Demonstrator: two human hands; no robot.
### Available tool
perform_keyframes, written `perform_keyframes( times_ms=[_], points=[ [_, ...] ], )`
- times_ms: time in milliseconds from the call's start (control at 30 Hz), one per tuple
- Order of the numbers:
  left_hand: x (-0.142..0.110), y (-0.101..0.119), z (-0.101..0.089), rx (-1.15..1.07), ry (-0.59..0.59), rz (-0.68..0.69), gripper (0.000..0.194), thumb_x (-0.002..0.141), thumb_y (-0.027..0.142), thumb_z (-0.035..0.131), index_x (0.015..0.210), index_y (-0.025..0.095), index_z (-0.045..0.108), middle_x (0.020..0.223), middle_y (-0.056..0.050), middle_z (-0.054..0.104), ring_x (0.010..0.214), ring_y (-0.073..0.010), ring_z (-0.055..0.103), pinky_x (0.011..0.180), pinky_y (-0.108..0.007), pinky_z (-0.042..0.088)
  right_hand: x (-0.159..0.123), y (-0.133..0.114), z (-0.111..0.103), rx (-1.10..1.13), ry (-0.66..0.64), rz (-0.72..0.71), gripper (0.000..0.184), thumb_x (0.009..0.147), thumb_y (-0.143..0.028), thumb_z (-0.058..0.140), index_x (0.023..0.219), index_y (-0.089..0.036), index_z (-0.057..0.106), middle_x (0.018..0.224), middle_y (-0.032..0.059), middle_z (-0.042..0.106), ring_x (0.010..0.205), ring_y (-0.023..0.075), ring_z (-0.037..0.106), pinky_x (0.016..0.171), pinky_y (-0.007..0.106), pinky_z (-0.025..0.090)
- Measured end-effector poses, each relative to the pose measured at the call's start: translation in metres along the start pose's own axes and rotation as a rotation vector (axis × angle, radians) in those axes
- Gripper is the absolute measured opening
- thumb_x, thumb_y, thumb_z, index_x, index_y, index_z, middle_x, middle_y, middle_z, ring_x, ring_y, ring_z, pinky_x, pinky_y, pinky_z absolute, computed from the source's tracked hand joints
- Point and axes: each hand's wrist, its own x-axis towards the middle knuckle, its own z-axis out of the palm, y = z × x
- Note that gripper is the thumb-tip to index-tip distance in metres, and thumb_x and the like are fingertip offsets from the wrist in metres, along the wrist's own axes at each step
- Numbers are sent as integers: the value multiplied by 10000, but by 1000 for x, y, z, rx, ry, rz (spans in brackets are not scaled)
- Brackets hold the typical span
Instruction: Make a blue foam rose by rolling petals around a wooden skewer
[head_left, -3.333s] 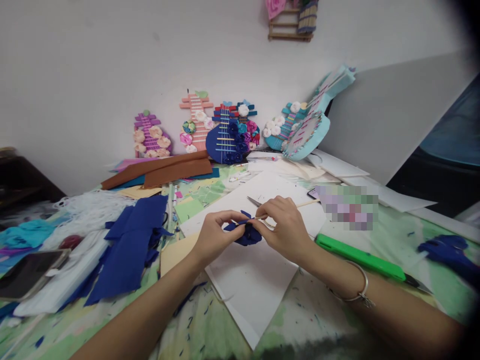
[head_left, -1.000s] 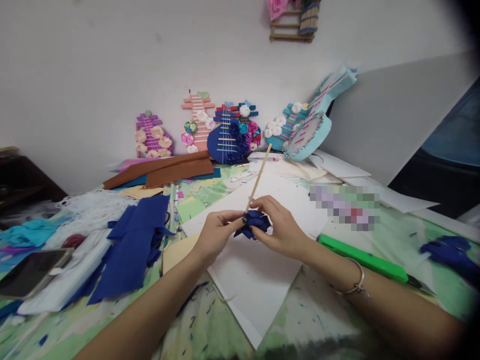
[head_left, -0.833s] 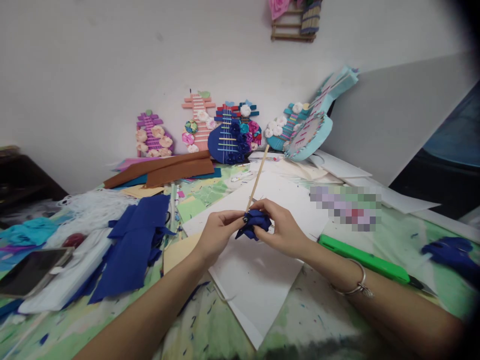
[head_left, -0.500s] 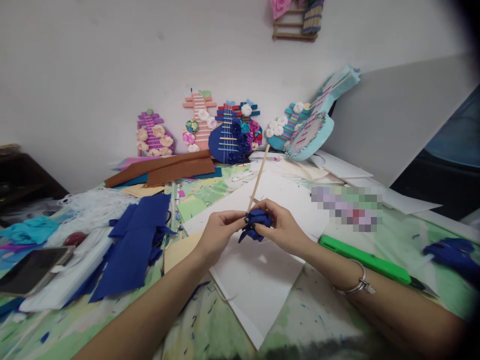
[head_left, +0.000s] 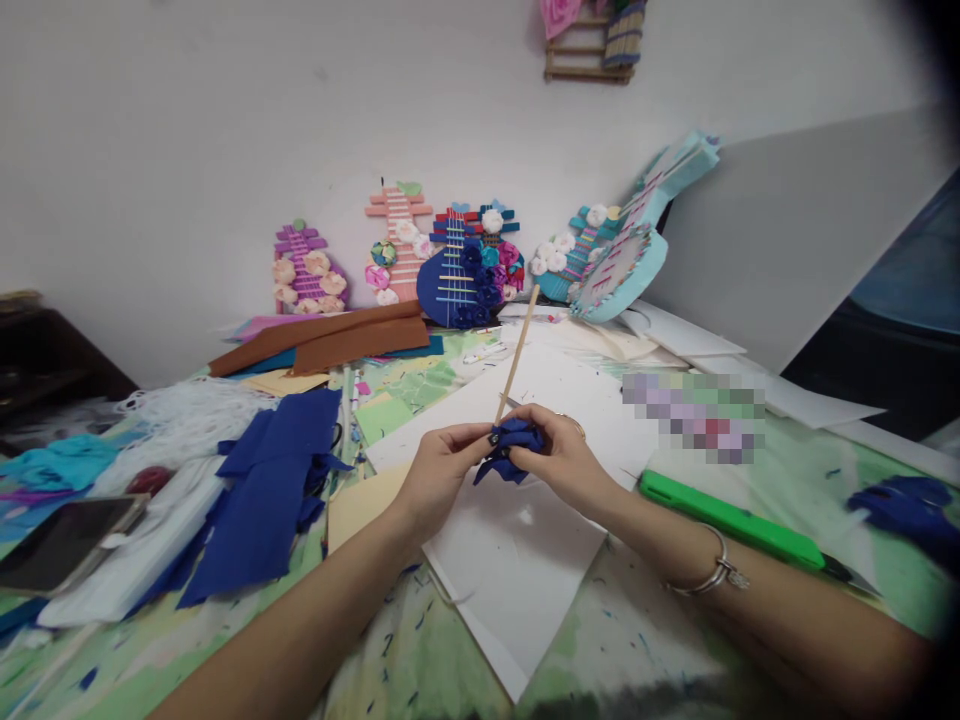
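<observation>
Both my hands meet over a white sheet (head_left: 510,560) in the middle of the table. My left hand (head_left: 439,475) pinches a small dark blue rolled foam flower (head_left: 510,448) from the left. My right hand (head_left: 566,460) closes round the same flower from the right. A thin wooden stick (head_left: 519,350) rises from the flower, slanting up and away from me. A silver bracelet (head_left: 709,580) sits on my right wrist.
Blue foam sheets (head_left: 262,490) lie at the left, with a phone (head_left: 60,540) and white string (head_left: 180,420) beyond. A green craft knife (head_left: 727,520) lies at the right. Brown sheets (head_left: 322,340) and several decorated foam guitars (head_left: 465,265) stand against the wall.
Earlier the stick lay nearly flat, pointing right, with my fingers at the flower; now it stands slanted up. Over the last second my hands only shifted slightly round the flower.
</observation>
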Motion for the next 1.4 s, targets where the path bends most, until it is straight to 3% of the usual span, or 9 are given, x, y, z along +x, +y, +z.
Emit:
perform_keyframes(
  times_ms=[433, 600, 867, 1100, 1267, 1400],
  points=[
    [2, -5, 2, -60, 81, 12, 280, 637, 270, 764, 863, 110, 717, 794, -77, 703, 715, -152, 600, 707, -272, 444, 0, 0, 2, 8, -15, -23, 262, 685, -151, 566, 941, -191, 606, 875, 33, 631, 818, 177, 580, 743, 326, 464],
    [-2, -3, 6, -110, 71, -14, 292, 645, 275, 762, 884, 116, 708, 803, -69, 697, 733, -148, 597, 696, -262, 434, -2, -4, 2, -10, 24, -66, 279, 688, -124, 550, 948, -214, 598, 915, 26, 626, 873, 180, 564, 797, 339, 442],
    [-3, -4, 7, -113, 45, -34, 309, 662, 286, 751, 917, 120, 694, 877, -77, 692, 753, -144, 593, 702, -268, 420, -4, -6, 2, 83, -38, -51, 298, 680, -127, 527, 963, -206, 571, 1007, 45, 592, 932, 187, 550, 778, 328, 461],
    [-4, -1, 9, -121, 63, -72, 304, 628, 267, 777, 860, 104, 666, 816, -68, 675, 708, -140, 590, 680, -268, 427, -3, -6, 2, 113, -15, -32, 251, 670, -145, 532, 911, -194, 583, 948, 40, 589, 920, 188, 545, 773, 321, 458],
    [-3, -2, 8, -161, 118, -62, 341, 594, 234, 799, 865, 147, 611, 670, 11, 606, 615, -96, 557, 596, -217, 404, -3, -4, 4, 107, -9, 10, 261, 664, -166, 531, 920, -184, 579, 945, 42, 589, 919, 195, 539, 785, 332, 453],
    [-3, -4, 8, -227, 107, -96, 340, 565, 205, 811, 821, 150, 595, 663, 23, 592, 596, -78, 543, 570, -196, 395, -2, -6, 3, 115, -10, 4, 288, 656, -168, 534, 938, -191, 587, 945, 35, 598, 914, 192, 543, 791, 330, 446]
  ],
)
